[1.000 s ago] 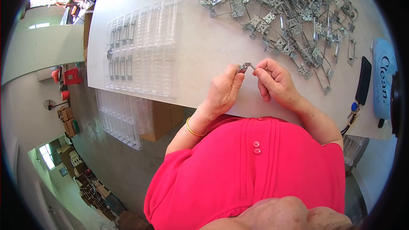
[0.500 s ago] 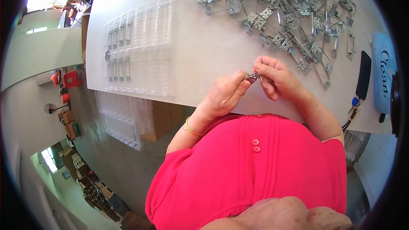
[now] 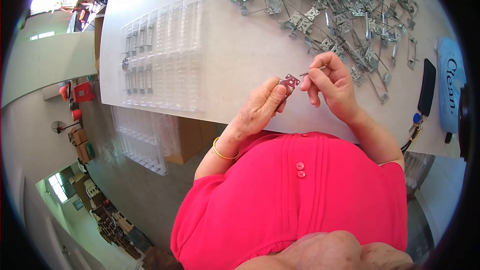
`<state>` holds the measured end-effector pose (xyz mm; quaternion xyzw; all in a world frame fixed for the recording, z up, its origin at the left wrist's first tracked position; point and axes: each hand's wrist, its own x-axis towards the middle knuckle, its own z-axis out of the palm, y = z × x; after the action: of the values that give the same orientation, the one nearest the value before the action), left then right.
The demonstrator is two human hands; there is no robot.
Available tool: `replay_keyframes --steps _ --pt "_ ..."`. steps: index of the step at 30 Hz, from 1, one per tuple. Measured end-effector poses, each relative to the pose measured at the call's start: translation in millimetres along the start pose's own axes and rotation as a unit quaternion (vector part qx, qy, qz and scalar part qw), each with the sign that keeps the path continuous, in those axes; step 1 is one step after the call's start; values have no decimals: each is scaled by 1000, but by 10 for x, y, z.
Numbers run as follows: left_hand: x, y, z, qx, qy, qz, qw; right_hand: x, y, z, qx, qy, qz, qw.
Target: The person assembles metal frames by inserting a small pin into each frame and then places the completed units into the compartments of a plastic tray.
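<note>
My left hand point(image 3: 262, 102) is closed on a small metal bracket point(image 3: 291, 80) with holes in its plate; the plate sticks out past thumb and forefinger. Just to the right, my right hand point(image 3: 332, 87) pinches a thin metal rod point(image 3: 304, 74) whose tip points toward the bracket. A small gap separates the rod tip from the plate. The rest of the rod is hidden by the fingers. Both hands are above the table's near edge.
A heap of metal brackets with rods point(image 3: 345, 20) covers the far right of the table point(image 3: 230, 60). A clear plastic tray point(image 3: 175, 70), partly filled with metal pieces, lies left. A phone point(image 3: 426, 87), keys point(image 3: 413, 127) and a blue pack point(image 3: 448, 85) are at the right edge.
My hands have moved apart. My right hand has drawn back a little to the right with the rod, and the bracket's plate in my left hand now shows more fully.
</note>
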<state>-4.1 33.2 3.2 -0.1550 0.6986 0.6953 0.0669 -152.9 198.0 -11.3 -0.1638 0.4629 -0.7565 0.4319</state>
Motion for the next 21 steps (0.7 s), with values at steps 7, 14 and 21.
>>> replay_keyframes --steps 7,14,21 --pt "21 -73 58 4 20 20 1000 -14 213 -63 -180 -40 -179 966" --pt "45 -68 101 96 69 66 991 -10 222 -21 -352 3 -266 897" --pt "108 -75 168 446 173 194 857 -86 112 62 -310 -21 -63 949"
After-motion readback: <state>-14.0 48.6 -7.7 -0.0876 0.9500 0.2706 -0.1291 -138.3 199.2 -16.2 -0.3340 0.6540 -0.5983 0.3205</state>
